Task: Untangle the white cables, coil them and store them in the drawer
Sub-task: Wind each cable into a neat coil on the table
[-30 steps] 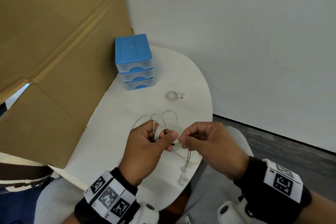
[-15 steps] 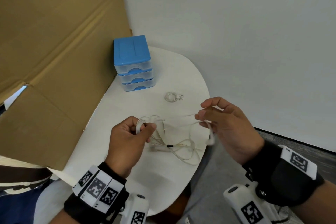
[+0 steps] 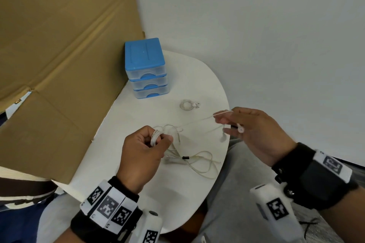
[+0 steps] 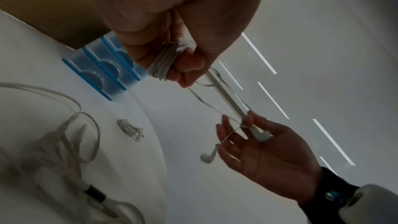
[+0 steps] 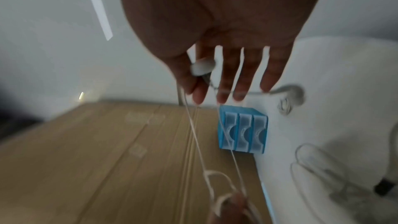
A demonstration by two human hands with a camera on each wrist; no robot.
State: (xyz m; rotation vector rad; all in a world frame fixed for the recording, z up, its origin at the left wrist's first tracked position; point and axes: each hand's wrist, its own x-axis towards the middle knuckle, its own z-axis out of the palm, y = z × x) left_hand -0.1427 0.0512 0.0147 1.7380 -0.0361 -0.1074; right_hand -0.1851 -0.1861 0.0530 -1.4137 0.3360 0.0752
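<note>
Head view: at lower centre, the left hand (image 3: 141,152) grips a thin white earphone cable (image 3: 194,124) wound round its fingers, while the right hand (image 3: 254,134) at centre right pinches its taut strands; a blue three-drawer plastic organiser (image 3: 146,69) stands closed at upper centre on the white oval table (image 3: 138,124). Left wrist view: the wound cable sits upper centre, and a small coiled white cable (image 4: 129,129) lies left of centre. Right wrist view: the right fingers (image 5: 228,77) are extended, thumb and forefinger holding the cable.

Your head view is evenly lit and sharp, with wide-angle bending at the cardboard (image 3: 59,65) edges. Your left wrist view is dim; near cables (image 4: 71,142) are out of focus, bright ceiling strips (image 4: 258,52) glare. Your right wrist view is motion-blurred throughout, the earbud (image 5: 290,94) smeared.
</note>
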